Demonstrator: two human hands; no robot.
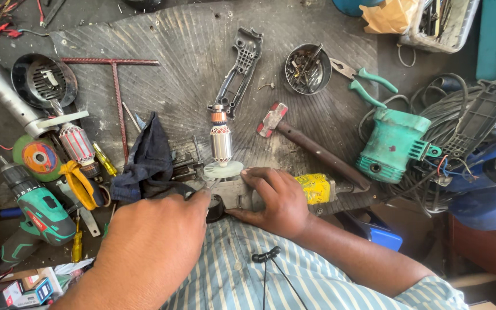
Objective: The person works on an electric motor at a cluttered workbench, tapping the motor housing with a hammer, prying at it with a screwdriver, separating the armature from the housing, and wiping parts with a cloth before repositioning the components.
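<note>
A: Two hands low in frame, close to the striped shirt; right hand (pixel 276 198) is clenched over a grey power-tool body (pixel 242 195), pinning it on the counter (pixel 190 51); left hand (pixel 156 241) has its fingertips pinched at the tool's open end, on something small, cannot tell what.

B: Step?

A: Looks like mid-disassembly or reassembly of the tool; the armature (pixel 221 140) with its white fan stands upright, touching or seated at the gear end just beyond the fingers; I'd judge the next move needs the right-hand grip to stay firm while the left works the small part at the opening; slipping is the risk.

B: Labels, near to far?

A: Small printed cartons (pixel 27 290) at bottom left, white, blue and red; yellow band (pixel 315 188) round the tool's rear, just right of the right hand, with dark print; green drill (pixel 38 206) at left carries a red stripe label; beyond it a cutting disc (pixel 38 158) with a round orange and blue centre label; teal motor housing (pixel 394 143) at right, no label readable; far top right a crumpled tan paper bag (pixel 388 16) beside a tray of tools.

B: Other stuff?

A: Dark cloth (pixel 147 158) just left of the armature; hammer (pixel 311 146) with a red-marked head lying diagonally behind the right hand; black handle shell (pixel 239 69) farther back; round tin of screws (pixel 307 69) and green-handled pliers (pixel 368 83) beyond that.
</note>
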